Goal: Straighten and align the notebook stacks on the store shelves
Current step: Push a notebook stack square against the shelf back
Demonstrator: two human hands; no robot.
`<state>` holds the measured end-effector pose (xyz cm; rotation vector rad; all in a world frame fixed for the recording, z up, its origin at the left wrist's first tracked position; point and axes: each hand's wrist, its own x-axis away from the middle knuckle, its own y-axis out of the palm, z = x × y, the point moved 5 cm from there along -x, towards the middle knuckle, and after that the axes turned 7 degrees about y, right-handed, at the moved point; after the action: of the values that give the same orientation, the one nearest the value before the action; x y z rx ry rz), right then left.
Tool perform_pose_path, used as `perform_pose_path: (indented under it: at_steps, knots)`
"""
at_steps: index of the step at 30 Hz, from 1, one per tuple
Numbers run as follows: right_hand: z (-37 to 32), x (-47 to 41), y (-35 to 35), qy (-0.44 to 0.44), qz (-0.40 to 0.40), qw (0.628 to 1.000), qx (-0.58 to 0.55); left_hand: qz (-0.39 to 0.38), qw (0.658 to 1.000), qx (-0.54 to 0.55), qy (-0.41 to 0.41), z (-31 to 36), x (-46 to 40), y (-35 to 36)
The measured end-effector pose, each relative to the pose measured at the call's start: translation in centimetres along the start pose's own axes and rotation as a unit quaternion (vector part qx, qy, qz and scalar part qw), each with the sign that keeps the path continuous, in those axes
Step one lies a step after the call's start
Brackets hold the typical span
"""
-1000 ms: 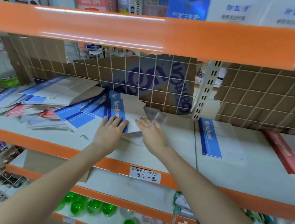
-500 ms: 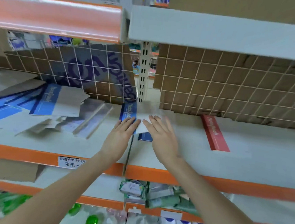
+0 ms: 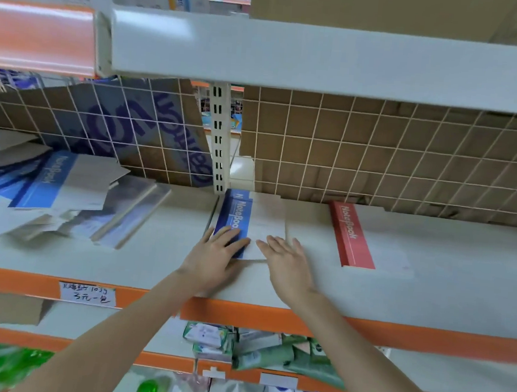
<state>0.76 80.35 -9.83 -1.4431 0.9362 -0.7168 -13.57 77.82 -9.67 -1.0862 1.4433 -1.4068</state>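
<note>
Now, head view: left hand (image 3: 215,254) and right hand (image 3: 289,257), fingers spread flat, press the blue-spined notebook stack (image 3: 249,223) lying mid-shelf (image 3: 160,250) beside the upright post (image 3: 219,137). Best to push evenly, squaring its edges parallel to the red-spined notebook (image 3: 351,235).

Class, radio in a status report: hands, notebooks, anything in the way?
Left hand and right hand flat, fingers straight, on blue-spined notebook stack. Red-spined notebook stack lies apart to its right. Messy notebook pile at left. Nothing blocking.
</note>
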Motion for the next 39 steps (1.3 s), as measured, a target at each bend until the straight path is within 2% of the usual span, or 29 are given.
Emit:
perform_pose_path:
  at_steps: [6, 8, 13, 20, 29, 39]
  knots:
    - [1.1, -1.4, 1.7, 0.017, -0.115, 0.99, -0.078, 0.003, 0.997, 0.062, -0.041, -2.9, 0.9, 0.8]
    - [1.7, -1.4, 1.8, 0.03, -0.095, 0.99, -0.097, 0.024, 0.995, 0.083, -0.055, -3.2, 1.2, 0.8]
    - [3.3, -0.3, 1.3, 0.127, 0.001, 0.981, -0.147, 0.086, 0.984, 0.125, -0.089, -3.4, 2.1, 1.0]
    - [3.3, -0.2, 0.9, 0.124, 0.048, 0.97, -0.202, 0.175, 0.968, 0.138, -0.111, -3.5, 2.8, 0.6]
    - [3.3, -0.3, 1.6, 0.133, 0.065, 0.969, -0.195, 0.151, 0.974, 0.105, -0.134, -3.5, 3.0, 0.4]
    - [3.5, -0.1, 1.2, 0.148, 0.078, 0.968, -0.188, 0.191, 0.963, 0.119, -0.151, -3.5, 3.4, -0.2]
